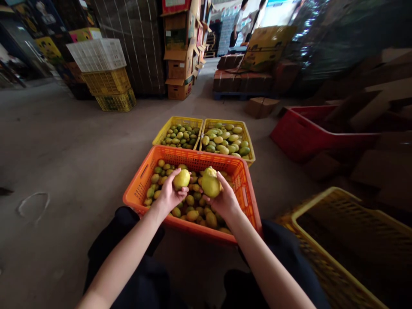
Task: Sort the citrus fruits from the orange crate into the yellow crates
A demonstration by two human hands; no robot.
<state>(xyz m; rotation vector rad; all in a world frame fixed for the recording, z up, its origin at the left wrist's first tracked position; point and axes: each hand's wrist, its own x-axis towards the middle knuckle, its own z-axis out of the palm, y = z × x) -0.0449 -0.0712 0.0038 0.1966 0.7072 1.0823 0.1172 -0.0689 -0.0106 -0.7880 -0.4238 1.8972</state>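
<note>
Over an orange plastic crate (141,180) I hold one lemon in each hand. My left hand (170,195) has its fingers wrapped round a smooth yellow lemon (181,179). My right hand (225,197) is closed on a larger, knobbly yellow-green lemon (210,183). The two fruits are apart, nearly level with each other. Below them many more yellow and green lemons (192,215) lie loose in the crate, partly hidden by my hands.
Behind it stand two yellow crates, the left (161,133) and the right (249,148), both holding green-yellow fruit. A yellow crate (309,206) is near my right leg, a red bin (299,128) beyond it. Stacked crates (107,81) and cardboard boxes (178,71) stand further back, with people in the distance.
</note>
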